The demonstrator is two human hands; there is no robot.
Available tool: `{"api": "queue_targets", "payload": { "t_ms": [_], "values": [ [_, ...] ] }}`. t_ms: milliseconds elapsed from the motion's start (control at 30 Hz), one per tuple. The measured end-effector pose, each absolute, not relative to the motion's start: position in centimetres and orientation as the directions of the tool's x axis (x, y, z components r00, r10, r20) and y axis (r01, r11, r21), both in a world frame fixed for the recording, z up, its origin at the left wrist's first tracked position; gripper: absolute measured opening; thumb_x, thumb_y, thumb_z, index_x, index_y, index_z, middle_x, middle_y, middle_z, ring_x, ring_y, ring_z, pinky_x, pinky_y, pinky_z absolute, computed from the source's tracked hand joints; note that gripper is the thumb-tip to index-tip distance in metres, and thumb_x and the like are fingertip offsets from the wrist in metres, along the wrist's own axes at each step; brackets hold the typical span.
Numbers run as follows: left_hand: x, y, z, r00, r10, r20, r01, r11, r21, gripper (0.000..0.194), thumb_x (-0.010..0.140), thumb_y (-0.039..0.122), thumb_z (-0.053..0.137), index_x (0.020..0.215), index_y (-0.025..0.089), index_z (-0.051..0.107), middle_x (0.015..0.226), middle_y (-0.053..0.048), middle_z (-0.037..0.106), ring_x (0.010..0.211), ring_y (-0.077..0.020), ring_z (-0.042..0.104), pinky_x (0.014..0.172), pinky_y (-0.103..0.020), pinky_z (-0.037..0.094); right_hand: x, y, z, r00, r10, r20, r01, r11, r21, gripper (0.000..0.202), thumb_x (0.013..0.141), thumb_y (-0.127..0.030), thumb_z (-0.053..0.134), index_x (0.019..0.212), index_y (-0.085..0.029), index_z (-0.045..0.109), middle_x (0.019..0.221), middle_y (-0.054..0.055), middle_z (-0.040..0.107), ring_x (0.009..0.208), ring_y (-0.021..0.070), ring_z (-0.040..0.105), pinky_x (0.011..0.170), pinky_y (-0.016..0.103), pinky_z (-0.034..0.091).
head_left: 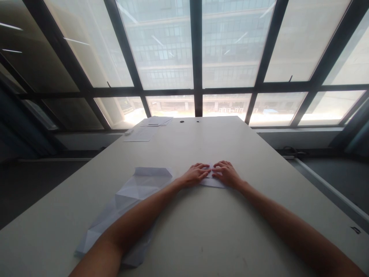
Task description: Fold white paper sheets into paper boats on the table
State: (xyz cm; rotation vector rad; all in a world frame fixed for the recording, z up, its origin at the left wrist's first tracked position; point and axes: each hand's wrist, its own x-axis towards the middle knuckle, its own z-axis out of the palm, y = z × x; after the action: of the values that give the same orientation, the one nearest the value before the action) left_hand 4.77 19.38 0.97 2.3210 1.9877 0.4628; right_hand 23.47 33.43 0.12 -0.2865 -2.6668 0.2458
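A small folded piece of white paper (212, 183) lies on the white table (198, 146), its lower edge showing between and below my hands. My left hand (196, 175) rests on its left part, fingers spread and pointing right. From the other side my right hand (226, 174) presses on the paper with its fingers apart and slightly bent. The fingertips of both hands nearly meet over the paper and cover its upper part. Under and beside my left forearm is a large creased sheet of white paper (132, 188), partly hidden by the arm.
Flat sheets of paper (140, 134) lie at the table's far left, with more papers (157, 121) behind them. Two small dark holes sit near the far edge. Large framed windows rise beyond the table. A small black mark (355, 230) is at the right edge.
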Motion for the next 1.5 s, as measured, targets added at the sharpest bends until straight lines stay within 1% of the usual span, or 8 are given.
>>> {"api": "queue_targets", "payload": {
  "t_ms": [67,300,533,733,1100,1267,1400,1500],
  "values": [
    [4.7,19.4,0.9,0.115,0.972,0.205,0.958,-0.163,0.238,0.038,0.102,0.040,0.034,0.132,0.037,0.058,0.142,0.002,0.051,0.131,-0.0207,0.042,0.110,-0.039,0.033,23.4,33.6,-0.2,-0.875,0.233,0.424,0.149,0.963,-0.223,0.020,0.091,-0.039,0.061,0.104,-0.032,0.074,0.114,0.003,0.068,0.111,0.0233,0.054,0.101,0.042,0.035],
    [4.8,19.4,0.7,0.094,0.943,0.318,0.977,-0.149,0.153,0.027,0.093,0.037,0.056,0.117,0.036,0.069,0.131,0.000,0.060,0.125,-0.0238,0.050,0.107,-0.041,0.038,23.2,34.3,-0.7,-0.864,0.189,0.467,0.089,0.970,-0.228,0.018,0.087,-0.036,0.067,0.104,-0.035,0.074,0.114,0.002,0.069,0.109,0.0246,0.056,0.098,0.045,0.037],
    [3.9,19.4,0.1,0.141,0.935,0.325,0.970,-0.196,0.143,0.030,0.094,0.036,0.054,0.121,0.033,0.067,0.137,-0.002,0.056,0.130,-0.0232,0.048,0.111,-0.040,0.038,23.4,34.5,-0.7,-0.878,0.180,0.444,0.096,0.974,-0.204,0.021,0.087,-0.033,0.068,0.106,-0.039,0.073,0.117,0.001,0.069,0.109,0.0258,0.055,0.098,0.047,0.037],
    [3.8,19.5,-0.1,0.229,0.921,0.314,0.953,-0.279,0.122,0.037,0.097,0.032,0.049,0.132,0.028,0.059,0.147,-0.003,0.046,0.140,-0.0242,0.035,0.115,-0.043,0.033,23.4,34.6,-0.9,-0.876,0.169,0.452,0.086,0.976,-0.198,0.022,0.087,-0.031,0.067,0.108,-0.038,0.073,0.117,0.002,0.069,0.110,0.0262,0.054,0.099,0.047,0.037],
    [4.1,19.6,0.2,0.223,0.925,0.309,0.954,-0.272,0.126,0.038,0.096,0.030,0.049,0.133,0.029,0.056,0.143,-0.003,0.051,0.137,-0.0221,0.040,0.116,-0.041,0.032,23.7,32.4,0.3,-0.876,0.076,0.477,-0.035,0.975,-0.219,0.019,0.093,-0.031,0.059,0.103,-0.035,0.074,0.109,0.003,0.068,0.101,0.0214,0.056,0.095,0.041,0.039],
    [4.2,19.7,0.5,0.191,0.944,0.268,0.964,-0.232,0.133,0.033,0.098,0.039,0.046,0.126,0.025,0.057,0.143,-0.002,0.050,0.139,-0.0220,0.036,0.115,-0.039,0.032,23.6,32.7,0.0,-0.891,0.100,0.442,-0.027,0.962,-0.272,0.017,0.092,-0.032,0.060,0.100,-0.036,0.075,0.104,0.004,0.066,0.097,0.0197,0.055,0.088,0.036,0.044],
    [4.2,19.8,0.5,0.149,0.968,0.203,0.975,-0.178,0.133,0.042,0.098,0.050,0.041,0.131,0.026,0.052,0.149,-0.002,0.043,0.142,-0.0246,0.030,0.115,-0.041,0.030,23.4,33.0,-0.2,-0.889,0.094,0.449,-0.045,0.956,-0.291,0.019,0.092,-0.033,0.060,0.102,-0.037,0.075,0.104,0.004,0.066,0.096,0.0195,0.055,0.088,0.035,0.045],
    [4.1,20.0,0.4,0.121,0.980,0.159,0.980,-0.143,0.140,0.055,0.098,0.057,0.034,0.143,0.026,0.040,0.153,-0.003,0.038,0.143,-0.0250,0.027,0.116,-0.040,0.025,23.4,33.1,-0.3,-0.887,0.096,0.452,-0.045,0.955,-0.292,0.020,0.091,-0.031,0.061,0.105,-0.038,0.074,0.104,0.003,0.066,0.097,0.0196,0.055,0.088,0.035,0.046]
  ]
}}
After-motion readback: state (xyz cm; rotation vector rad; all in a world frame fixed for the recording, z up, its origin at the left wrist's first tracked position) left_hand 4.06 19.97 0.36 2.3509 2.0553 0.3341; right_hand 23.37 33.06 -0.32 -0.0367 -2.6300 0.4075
